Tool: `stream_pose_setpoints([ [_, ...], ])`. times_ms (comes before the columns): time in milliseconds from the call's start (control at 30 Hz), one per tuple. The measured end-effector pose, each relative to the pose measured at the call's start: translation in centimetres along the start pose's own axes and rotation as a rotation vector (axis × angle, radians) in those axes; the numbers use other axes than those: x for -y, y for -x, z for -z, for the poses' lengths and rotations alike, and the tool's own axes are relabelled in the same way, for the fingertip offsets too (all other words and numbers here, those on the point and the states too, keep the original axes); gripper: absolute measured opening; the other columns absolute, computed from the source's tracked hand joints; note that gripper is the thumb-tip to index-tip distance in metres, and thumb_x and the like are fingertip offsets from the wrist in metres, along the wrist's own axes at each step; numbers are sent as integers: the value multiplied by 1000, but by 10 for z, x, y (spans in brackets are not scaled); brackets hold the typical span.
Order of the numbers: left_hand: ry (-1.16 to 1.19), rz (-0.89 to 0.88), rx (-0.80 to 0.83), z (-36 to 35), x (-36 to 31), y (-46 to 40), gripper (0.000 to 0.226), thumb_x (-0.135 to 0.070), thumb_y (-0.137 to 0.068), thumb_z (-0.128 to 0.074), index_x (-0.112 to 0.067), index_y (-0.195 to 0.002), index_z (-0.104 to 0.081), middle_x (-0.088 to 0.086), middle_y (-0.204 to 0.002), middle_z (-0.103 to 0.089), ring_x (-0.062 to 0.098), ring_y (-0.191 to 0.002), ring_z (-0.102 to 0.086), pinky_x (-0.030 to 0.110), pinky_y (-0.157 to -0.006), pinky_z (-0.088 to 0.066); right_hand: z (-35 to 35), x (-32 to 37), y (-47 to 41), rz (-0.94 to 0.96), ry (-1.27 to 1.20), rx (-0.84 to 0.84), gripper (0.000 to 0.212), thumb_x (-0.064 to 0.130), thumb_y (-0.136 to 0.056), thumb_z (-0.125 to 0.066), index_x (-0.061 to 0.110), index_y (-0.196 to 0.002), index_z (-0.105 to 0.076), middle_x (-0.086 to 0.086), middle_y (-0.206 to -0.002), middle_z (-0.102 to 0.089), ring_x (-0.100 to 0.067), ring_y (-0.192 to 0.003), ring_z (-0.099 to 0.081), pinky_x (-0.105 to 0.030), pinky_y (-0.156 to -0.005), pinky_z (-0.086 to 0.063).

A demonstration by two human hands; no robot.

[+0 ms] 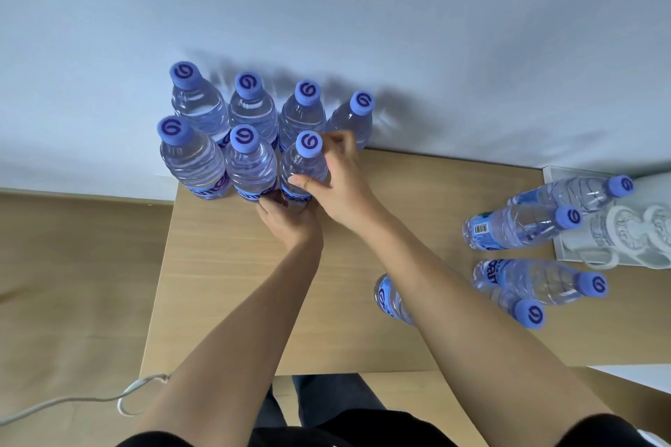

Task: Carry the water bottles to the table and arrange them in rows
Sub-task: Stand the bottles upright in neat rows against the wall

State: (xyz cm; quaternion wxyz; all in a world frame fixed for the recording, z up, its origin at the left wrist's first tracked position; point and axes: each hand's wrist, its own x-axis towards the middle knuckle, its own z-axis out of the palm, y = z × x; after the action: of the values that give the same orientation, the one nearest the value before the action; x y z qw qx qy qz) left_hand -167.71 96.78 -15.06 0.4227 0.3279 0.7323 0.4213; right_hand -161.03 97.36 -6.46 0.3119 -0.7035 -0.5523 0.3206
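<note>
1 head view, steeply down and forward, close over the table [435, 192]

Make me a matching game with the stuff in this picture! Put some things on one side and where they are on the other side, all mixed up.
Things:
1. back row of bottles
2. bottle in the hands
3. white cord
4. bottles still waiting

Places:
A. at the right edge of the table
B. on the floor, lower left
C. third in the front row, gripped by the right hand and left hand
D. four standing along the wall

Pairs: 1-D, 2-C, 3-B, 4-A
</note>
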Motion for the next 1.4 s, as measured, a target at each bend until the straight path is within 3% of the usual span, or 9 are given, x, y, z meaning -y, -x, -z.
stream_pose_setpoints([
  [233,-58,-9,58,1,1,1,51,-2,-72,-72,9,-116,-48,22,-114,-48,38,-107,-50,46,-95,-43,1,-5,0,6,1,-7,64,22,-81,-80,9,-136,-50,-5,-121,-32,-25,-125,-39,-30,-108,-33],
  [367,-91,-19,220,14,2,6,67,-4,-67,-80,-1,-124,-45,5,-112,-42,29,-108,-50,38,-96,-45,3,-1,1,-39,-36,-5,72,20,-80,-82,7,-139,-44,-9,-133,-39,-22,-128,-41,-30,-108,-35],
  [433,-111,-7,275,26,6,9,69,-7,-68,-83,-5,-125,-45,1,-114,-40,20,-105,-49,32,-93,-45,7,1,5,-88,-89,-2,75,22,-79,-83,6,-139,-42,-2,-130,-43,-16,-123,-43,-24,-104,-36],
  [533,-131,-10,355,44,13,15,61,-10,-73,-80,-7,-124,-46,0,-118,-44,15,-106,-48,27,-94,-43,17,2,18,-129,-102,15,68,28,-80,-82,10,-134,-45,15,-116,-45,-5,-112,-42,-2,-86,-31],
  [667,-134,-53,525,68,16,29,51,-5,-77,-77,-7,-120,-51,1,-118,-53,17,-112,-52,27,-96,-43,42,-1,44,-213,-66,31,66,38,-86,-75,17,-141,-46,4,-143,-46,-8,-130,-43,-15,-97,-31],
  [833,-216,-180,812,90,14,54,53,-1,-78,-76,-9,-125,-53,-1,-120,-55,11,-112,-50,25,-93,-39,74,0,88,-284,-80,-50,51,47,-86,-71,25,-130,-58,8,-134,-56,-3,-119,-52,-10,-74,-42],
  [1033,-338,-357,1073,101,5,88,61,-5,-78,-76,-11,-133,-52,-3,-127,-56,10,-118,-49,26,-98,-40,96,-7,156,-359,-106,-168,44,54,-87,-67,25,-120,-63,10,-128,-61,-1,-123,-52,-27,-104,-41],
  [1200,-415,-416,1166,101,7,107,64,-5,-77,-77,-11,-135,-51,-2,-132,-56,12,-122,-49,25,-98,-40,91,-22,197,-457,-285,-215,45,50,-82,-75,24,-117,-64,11,-118,-66,-4,-119,-57,-30,-103,-45],
  [1400,-495,-426,1198,93,11,111,69,-8,-77,-78,-14,-138,-47,-2,-135,-54,13,-126,-47,21,-96,-38,71,-42,212,-478,-422,-276,53,25,-70,-90,17,-115,-64,2,-118,-64,-7,-104,-61,-16,-85,-51],
])
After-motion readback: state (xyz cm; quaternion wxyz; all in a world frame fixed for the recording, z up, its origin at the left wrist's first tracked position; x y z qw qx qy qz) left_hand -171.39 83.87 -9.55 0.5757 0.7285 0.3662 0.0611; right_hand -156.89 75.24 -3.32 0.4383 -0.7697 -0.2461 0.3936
